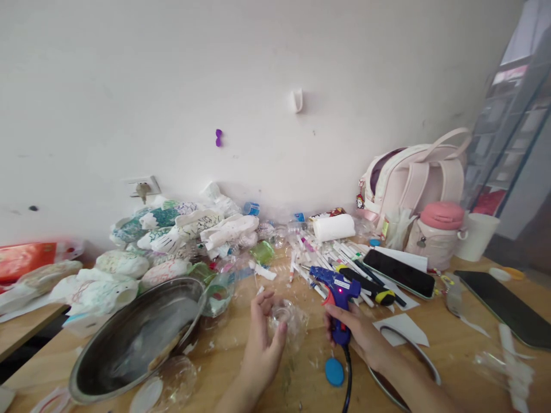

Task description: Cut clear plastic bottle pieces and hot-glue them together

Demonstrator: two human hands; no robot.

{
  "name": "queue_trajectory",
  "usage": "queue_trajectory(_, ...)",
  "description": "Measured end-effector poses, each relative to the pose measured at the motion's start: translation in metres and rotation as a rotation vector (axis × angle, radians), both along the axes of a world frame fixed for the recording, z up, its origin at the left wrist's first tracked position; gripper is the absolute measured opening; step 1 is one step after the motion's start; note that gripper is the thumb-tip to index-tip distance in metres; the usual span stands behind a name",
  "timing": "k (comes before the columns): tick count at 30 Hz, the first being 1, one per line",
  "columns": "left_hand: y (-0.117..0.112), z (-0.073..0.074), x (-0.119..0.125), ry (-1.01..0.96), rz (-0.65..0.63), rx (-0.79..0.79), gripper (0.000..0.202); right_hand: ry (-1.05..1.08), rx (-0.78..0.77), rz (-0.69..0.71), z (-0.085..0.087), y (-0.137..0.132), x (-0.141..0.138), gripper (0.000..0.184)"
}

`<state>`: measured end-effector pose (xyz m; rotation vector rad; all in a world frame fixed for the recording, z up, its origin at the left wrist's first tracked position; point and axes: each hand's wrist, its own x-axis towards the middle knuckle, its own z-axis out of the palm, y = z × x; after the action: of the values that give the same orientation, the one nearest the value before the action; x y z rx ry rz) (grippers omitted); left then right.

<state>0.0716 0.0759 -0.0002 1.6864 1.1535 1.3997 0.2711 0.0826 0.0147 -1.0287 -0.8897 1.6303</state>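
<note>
In my right hand point(346, 330) is a blue hot glue gun point(336, 284) with an orange trigger and a lit red light; its black cord point(348, 378) runs down toward me. The nozzle points left, above scattered markers. My left hand point(264, 327) has its thumb and fingers curved around a clear plastic piece point(284, 315), which looks like a cut bottle top; its far side is hard to make out. Below the glue gun, a blue bottle cap point(334, 371) lies on the wooden table point(232, 355).
A metal basin point(81, 367) stands at left, before several paper-wrapped, painted bottle shapes point(124, 264). Many markers point(301, 264), a tissue roll point(334, 228) and a phone point(400, 272) lie behind my hands. A pink backpack point(417, 178) and pink-lidded flask point(437, 241) stand right.
</note>
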Motion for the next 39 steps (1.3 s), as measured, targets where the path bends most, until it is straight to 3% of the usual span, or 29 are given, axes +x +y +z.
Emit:
queue_trajectory(10,-0.003,-0.003,0.009,-0.168,-0.081,0.081,0.043,-0.078,0.052,0.177,-0.002,-0.003,0.001,0.041)
queue_trajectory(19,-0.005,-0.007,0.010,-0.030,-0.114,0.139,0.053,-0.078,0.053,0.193,-0.004,-0.002,0.000,0.036)
queue_trajectory(25,-0.006,-0.003,0.012,-0.003,-0.107,0.215,0.043,-0.095,0.040,0.182,0.000,-0.003,0.000,0.035)
queue_trajectory(30,-0.008,0.002,0.012,0.012,-0.111,0.152,0.035,-0.108,0.048,0.159,-0.001,-0.003,-0.001,0.033)
queue_trajectory(34,-0.009,0.006,0.013,-0.076,-0.051,0.110,0.031,-0.119,0.073,0.131,-0.005,-0.003,0.000,0.029)
queue_trajectory(39,-0.005,0.005,0.009,-0.189,-0.080,0.019,0.035,-0.117,0.093,0.110,-0.010,-0.002,0.001,0.026)
